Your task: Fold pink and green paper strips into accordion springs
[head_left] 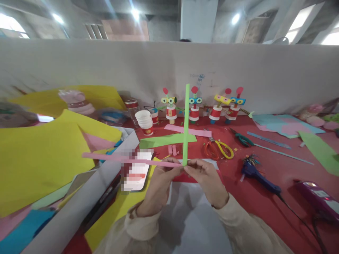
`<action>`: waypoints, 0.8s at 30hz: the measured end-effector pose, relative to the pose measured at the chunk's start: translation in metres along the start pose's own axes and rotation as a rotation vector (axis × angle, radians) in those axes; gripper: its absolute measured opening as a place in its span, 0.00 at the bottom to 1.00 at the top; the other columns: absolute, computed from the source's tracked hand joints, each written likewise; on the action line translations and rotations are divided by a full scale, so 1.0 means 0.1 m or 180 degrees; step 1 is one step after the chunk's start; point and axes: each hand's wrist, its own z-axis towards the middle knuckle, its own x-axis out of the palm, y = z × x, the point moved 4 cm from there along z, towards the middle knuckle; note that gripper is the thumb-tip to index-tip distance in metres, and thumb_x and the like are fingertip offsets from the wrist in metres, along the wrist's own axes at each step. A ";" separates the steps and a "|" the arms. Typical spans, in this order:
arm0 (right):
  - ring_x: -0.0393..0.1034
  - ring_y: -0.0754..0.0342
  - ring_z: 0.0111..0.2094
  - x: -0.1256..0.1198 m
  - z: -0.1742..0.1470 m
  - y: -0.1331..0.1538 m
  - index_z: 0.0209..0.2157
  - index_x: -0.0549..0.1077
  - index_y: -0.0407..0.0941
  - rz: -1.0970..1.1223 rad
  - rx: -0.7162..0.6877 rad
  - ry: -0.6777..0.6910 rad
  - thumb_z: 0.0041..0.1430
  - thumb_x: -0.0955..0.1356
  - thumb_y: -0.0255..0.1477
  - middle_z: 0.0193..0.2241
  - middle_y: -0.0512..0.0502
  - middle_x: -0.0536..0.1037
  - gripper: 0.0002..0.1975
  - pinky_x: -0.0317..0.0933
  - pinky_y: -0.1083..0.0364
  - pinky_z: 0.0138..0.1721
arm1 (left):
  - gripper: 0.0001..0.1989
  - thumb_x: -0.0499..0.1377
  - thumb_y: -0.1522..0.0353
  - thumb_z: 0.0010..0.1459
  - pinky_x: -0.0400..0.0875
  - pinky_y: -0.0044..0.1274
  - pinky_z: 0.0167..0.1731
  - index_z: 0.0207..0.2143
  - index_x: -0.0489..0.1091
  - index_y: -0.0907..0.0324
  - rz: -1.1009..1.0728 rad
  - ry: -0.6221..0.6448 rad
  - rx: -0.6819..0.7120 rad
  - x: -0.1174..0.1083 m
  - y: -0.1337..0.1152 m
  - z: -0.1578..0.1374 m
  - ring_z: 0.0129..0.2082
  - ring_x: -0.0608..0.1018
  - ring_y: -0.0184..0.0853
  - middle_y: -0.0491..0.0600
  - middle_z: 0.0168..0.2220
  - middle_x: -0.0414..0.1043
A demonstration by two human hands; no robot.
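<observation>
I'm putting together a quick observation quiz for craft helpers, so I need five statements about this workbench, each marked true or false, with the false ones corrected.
1. The left hand and right hand are close together, at the foot of the upright green strip. True.
2. The long pink strip reaches out to the right. False: the long pink strip reaches out to the left.
3. The white paper cups are nested in a stack. True.
4. The scissors are in the right hand. False: the scissors lie on the red table.
5. The glue gun lies to the right of the right hand. True.
</observation>
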 end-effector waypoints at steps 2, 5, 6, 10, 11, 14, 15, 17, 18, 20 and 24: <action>0.68 0.56 0.28 0.01 0.01 -0.02 0.27 0.75 0.43 -0.0044 -0.0018 -0.0037 0.46 0.70 0.32 0.25 0.49 0.76 0.07 0.62 0.56 0.33 | 0.07 0.64 0.74 0.42 0.66 0.20 0.30 0.25 0.68 0.61 -0.0006 -0.0002 0.0066 0.01 0.02 0.00 0.26 0.71 0.28 0.44 0.24 0.69; 0.67 0.57 0.25 0.00 0.02 -0.02 0.25 0.75 0.44 -0.0013 0.0013 -0.0144 0.46 0.70 0.32 0.22 0.51 0.75 0.06 0.61 0.57 0.30 | 0.07 0.64 0.73 0.43 0.66 0.21 0.31 0.26 0.68 0.61 0.0011 -0.0037 0.0179 0.01 0.05 0.00 0.28 0.71 0.28 0.44 0.25 0.68; 0.67 0.58 0.25 -0.01 0.02 -0.02 0.25 0.75 0.44 0.0018 0.0034 -0.0163 0.46 0.70 0.32 0.21 0.51 0.75 0.06 0.61 0.57 0.29 | 0.07 0.64 0.73 0.43 0.66 0.21 0.32 0.26 0.68 0.61 0.0020 -0.0059 0.0207 0.01 0.06 0.00 0.29 0.71 0.28 0.44 0.26 0.68; 0.68 0.57 0.26 0.01 0.03 -0.06 0.26 0.75 0.44 0.0352 0.0176 -0.0161 0.44 0.71 0.32 0.22 0.50 0.75 0.07 0.62 0.57 0.32 | 0.08 0.64 0.73 0.43 0.66 0.22 0.34 0.26 0.67 0.61 0.0051 -0.0136 0.0274 0.01 0.06 -0.01 0.30 0.71 0.29 0.44 0.27 0.68; 0.68 0.57 0.27 0.01 0.03 -0.08 0.27 0.76 0.44 0.0457 0.0223 -0.0159 0.44 0.71 0.33 0.22 0.51 0.75 0.08 0.62 0.56 0.32 | 0.08 0.64 0.73 0.43 0.66 0.22 0.34 0.26 0.67 0.61 0.0060 -0.0140 0.0288 0.02 0.05 -0.01 0.30 0.71 0.29 0.44 0.27 0.68; 0.68 0.57 0.26 0.02 0.03 -0.13 0.27 0.76 0.44 0.0659 0.0299 -0.0182 0.43 0.72 0.33 0.22 0.51 0.75 0.08 0.62 0.56 0.33 | 0.08 0.64 0.73 0.43 0.66 0.23 0.35 0.27 0.67 0.61 0.0093 -0.0154 0.0309 0.02 0.04 -0.01 0.30 0.72 0.30 0.44 0.27 0.68; 0.68 0.57 0.27 0.03 0.03 -0.14 0.27 0.76 0.44 0.0690 0.0289 -0.0187 0.43 0.72 0.33 0.22 0.51 0.75 0.08 0.62 0.56 0.33 | 0.08 0.64 0.73 0.42 0.67 0.23 0.35 0.27 0.67 0.61 0.0104 -0.0167 0.0313 0.01 0.04 -0.01 0.31 0.72 0.30 0.44 0.27 0.68; 0.69 0.57 0.28 0.03 0.03 -0.14 0.26 0.75 0.44 0.0740 0.0219 -0.0195 0.43 0.72 0.32 0.23 0.51 0.75 0.07 0.62 0.56 0.35 | 0.09 0.65 0.73 0.42 0.66 0.23 0.34 0.26 0.67 0.61 0.0108 -0.0192 0.0320 0.01 0.05 -0.01 0.30 0.72 0.30 0.44 0.27 0.68; 0.69 0.57 0.28 0.04 0.02 -0.15 0.26 0.75 0.44 0.0767 0.0189 -0.0206 0.43 0.73 0.32 0.23 0.51 0.75 0.07 0.62 0.56 0.36 | 0.09 0.65 0.73 0.42 0.66 0.22 0.34 0.26 0.67 0.61 0.0093 -0.0191 0.0319 0.01 0.05 -0.01 0.30 0.71 0.29 0.44 0.27 0.68; 0.69 0.57 0.28 0.04 0.02 -0.16 0.25 0.75 0.44 0.0832 0.0164 -0.0222 0.43 0.73 0.31 0.23 0.51 0.75 0.07 0.62 0.56 0.36 | 0.08 0.65 0.73 0.42 0.66 0.22 0.34 0.26 0.67 0.61 0.0012 -0.0157 0.0282 0.01 0.07 0.00 0.29 0.71 0.28 0.43 0.26 0.68; 0.68 0.58 0.27 0.06 0.03 -0.17 0.26 0.76 0.44 0.1003 0.0254 -0.0120 0.43 0.73 0.32 0.22 0.51 0.75 0.07 0.62 0.56 0.35 | 0.09 0.64 0.74 0.43 0.65 0.20 0.32 0.27 0.66 0.61 -0.0188 -0.0083 0.0152 0.01 0.09 0.00 0.28 0.71 0.27 0.43 0.25 0.68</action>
